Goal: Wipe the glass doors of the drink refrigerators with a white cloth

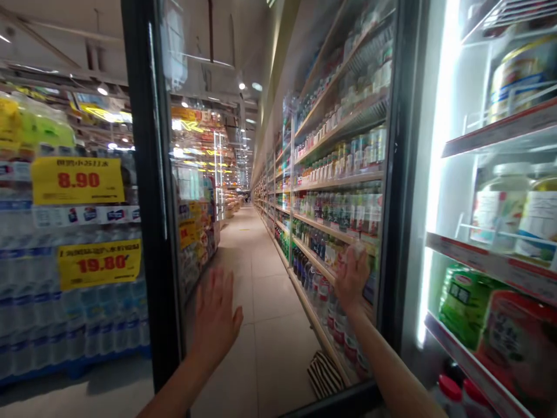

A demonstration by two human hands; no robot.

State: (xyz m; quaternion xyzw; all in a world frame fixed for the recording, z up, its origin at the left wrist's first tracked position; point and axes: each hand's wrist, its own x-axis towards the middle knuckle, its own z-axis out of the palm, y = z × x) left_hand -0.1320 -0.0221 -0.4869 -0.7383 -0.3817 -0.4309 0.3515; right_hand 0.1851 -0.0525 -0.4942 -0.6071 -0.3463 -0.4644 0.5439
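A glass door (270,302) with a black frame (145,174) stands in front of me at an angle to a lit cooler. My left hand (215,313) is raised to the glass, palm forward, its fingers stretched out and nothing in it. Near the door's right side, my right hand (351,276) is up at the glass with fingers bent around something small and whitish. Blur hides what that is. Whether either palm presses on the pane cannot be seen for certain.
Cooler shelves (491,261) at right hold jars, a green pack (463,296) and a red pack (522,342). Packed bottled water (73,331) with yellow price signs (78,180) stands at left. Shelved drinks and an aisle show in the glass. Low down is a striped cloth-like thing (324,374).
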